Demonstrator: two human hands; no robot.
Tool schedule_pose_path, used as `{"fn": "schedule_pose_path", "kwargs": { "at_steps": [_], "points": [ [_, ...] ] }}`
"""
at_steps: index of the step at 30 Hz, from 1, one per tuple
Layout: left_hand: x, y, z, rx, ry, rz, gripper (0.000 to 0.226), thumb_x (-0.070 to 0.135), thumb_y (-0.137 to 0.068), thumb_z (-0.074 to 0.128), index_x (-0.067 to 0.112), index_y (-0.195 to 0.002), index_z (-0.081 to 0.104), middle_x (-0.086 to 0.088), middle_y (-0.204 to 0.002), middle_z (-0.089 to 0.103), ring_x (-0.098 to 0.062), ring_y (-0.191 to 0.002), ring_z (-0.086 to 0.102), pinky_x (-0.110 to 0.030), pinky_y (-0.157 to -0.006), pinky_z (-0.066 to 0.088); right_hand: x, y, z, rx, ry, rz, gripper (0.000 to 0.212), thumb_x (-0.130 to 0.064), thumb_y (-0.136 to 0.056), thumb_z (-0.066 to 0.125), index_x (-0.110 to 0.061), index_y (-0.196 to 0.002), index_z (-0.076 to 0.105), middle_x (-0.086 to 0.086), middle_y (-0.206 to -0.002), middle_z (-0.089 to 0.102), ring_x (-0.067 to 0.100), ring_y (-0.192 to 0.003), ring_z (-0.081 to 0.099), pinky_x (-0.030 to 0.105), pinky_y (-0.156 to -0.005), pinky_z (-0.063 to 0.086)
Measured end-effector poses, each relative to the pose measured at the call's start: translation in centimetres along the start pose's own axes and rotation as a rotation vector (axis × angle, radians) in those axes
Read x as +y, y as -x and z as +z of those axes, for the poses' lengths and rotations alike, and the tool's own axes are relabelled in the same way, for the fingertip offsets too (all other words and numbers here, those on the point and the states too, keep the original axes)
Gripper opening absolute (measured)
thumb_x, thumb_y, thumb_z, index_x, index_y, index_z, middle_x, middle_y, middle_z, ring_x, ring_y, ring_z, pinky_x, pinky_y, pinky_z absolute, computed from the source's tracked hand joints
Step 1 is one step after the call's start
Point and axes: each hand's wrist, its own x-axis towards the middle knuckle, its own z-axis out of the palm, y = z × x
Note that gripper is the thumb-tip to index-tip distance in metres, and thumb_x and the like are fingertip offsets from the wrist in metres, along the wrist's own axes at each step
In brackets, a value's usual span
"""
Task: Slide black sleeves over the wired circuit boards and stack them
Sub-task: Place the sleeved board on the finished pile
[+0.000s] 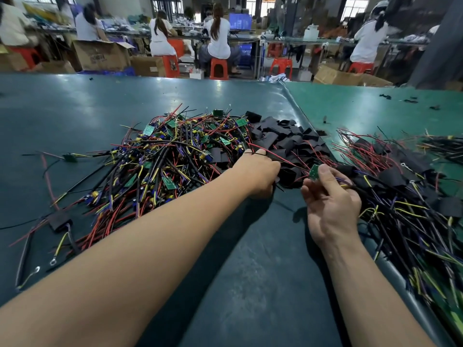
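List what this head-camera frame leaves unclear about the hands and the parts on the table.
- Left hand: its fingertips reach into the sleeve pile, so whether it grips a sleeve cannot be told.
- Circuit board pinched by the right hand: too small to read its parts.
- Finished stack: runs off the right edge, so its full extent is hidden.
- Boards under the wire heap: buried, uncountable.
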Motion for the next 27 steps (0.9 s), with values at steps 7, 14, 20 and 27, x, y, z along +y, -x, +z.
{"fn": "schedule_pose_path", "kwargs": {
  "at_steps": [7,14,20,27],
  "points": [
    [-1.0,0.9,-0.3,-0.029,0.047,0.089,0.013,0.023,-0.091,0.051,0.017,-0.101,0.058,-0.002,-0.114,0.061,-0.025,-0.118,0.047,-0.039,-0.093,0.037,-0.6,0.1,0.1,-0.026,-0.136,0.079,0.014,-0.011,-0.093,0.062,-0.017,-0.082,0.055,0.002,-0.070,0.062,0.013,-0.061,0.065,0.022,-0.058,0.055],
    [-1.6,1.9,-0.8,0.230,0.136,0.108,0.025,0.036,-0.084,0.065,0.020,-0.101,0.058,-0.002,-0.102,0.068,-0.028,-0.099,0.061,-0.036,-0.083,0.045,-0.8,0.3,0.3,-0.085,-0.152,0.111,0.008,-0.017,-0.085,0.065,-0.017,-0.084,0.057,-0.001,-0.071,0.064,0.011,-0.062,0.066,0.019,-0.057,0.054],
    [-2.7,8.0,-0.6,0.587,0.777,-0.119,0.035,0.023,-0.080,0.079,0.011,-0.111,0.067,0.000,-0.098,0.073,-0.016,-0.088,0.068,-0.030,-0.084,0.054,-1.2,0.2,0.0,-0.201,-0.250,0.188,0.008,-0.010,-0.077,0.064,-0.015,-0.083,0.065,-0.003,-0.075,0.068,0.007,-0.071,0.066,0.016,-0.069,0.055],
    [-3.8,16.0,2.3,0.816,0.883,-0.291,0.030,0.014,-0.078,0.082,0.011,-0.104,0.068,0.009,-0.097,0.072,-0.002,-0.089,0.068,-0.023,-0.085,0.055,-0.2,0.9,0.7,-0.341,-0.105,0.227,0.025,0.003,-0.074,0.058,-0.014,-0.079,0.077,0.009,-0.095,0.075,0.017,-0.086,0.072,0.022,-0.079,0.057]
  ]
}}
